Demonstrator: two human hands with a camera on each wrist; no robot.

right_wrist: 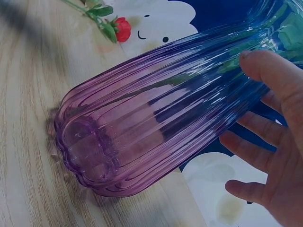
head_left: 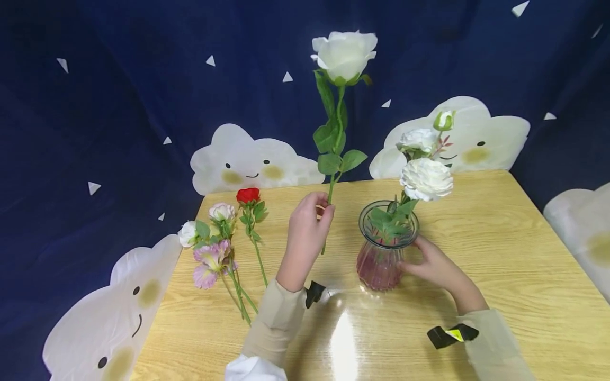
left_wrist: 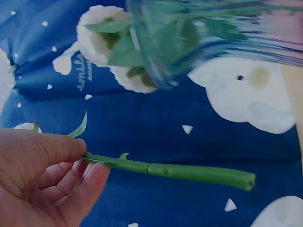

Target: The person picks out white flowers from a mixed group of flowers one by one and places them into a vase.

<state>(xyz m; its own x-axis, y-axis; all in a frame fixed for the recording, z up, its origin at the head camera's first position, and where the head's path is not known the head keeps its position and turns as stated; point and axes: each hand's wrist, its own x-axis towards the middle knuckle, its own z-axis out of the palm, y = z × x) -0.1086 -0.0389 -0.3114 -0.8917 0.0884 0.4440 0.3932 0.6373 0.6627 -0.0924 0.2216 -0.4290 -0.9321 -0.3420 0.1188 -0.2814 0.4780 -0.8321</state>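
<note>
My left hand (head_left: 305, 233) pinches the green stem of a large white rose (head_left: 345, 57) between thumb and fingers. The rose stands upright to the left of the vase, its bloom high above the table. In the left wrist view, the bare lower stem (left_wrist: 203, 173) sticks out past the fingertips. A ribbed glass vase (head_left: 378, 267), pinkish purple below and bluish at the rim, stands on the table. My right hand (head_left: 437, 267) holds its right side, thumb in front and fingers behind. White flowers (head_left: 426, 179) with green leaves lean to the right out of the vase.
On the wooden table (head_left: 500, 254), left of my left hand, lie a red rose (head_left: 248, 195), a pale pink rose (head_left: 222, 211), a white flower (head_left: 188, 234) and a purple-pink flower (head_left: 211, 260). Dark blue cloth (head_left: 128, 47) with cloud faces surrounds the table.
</note>
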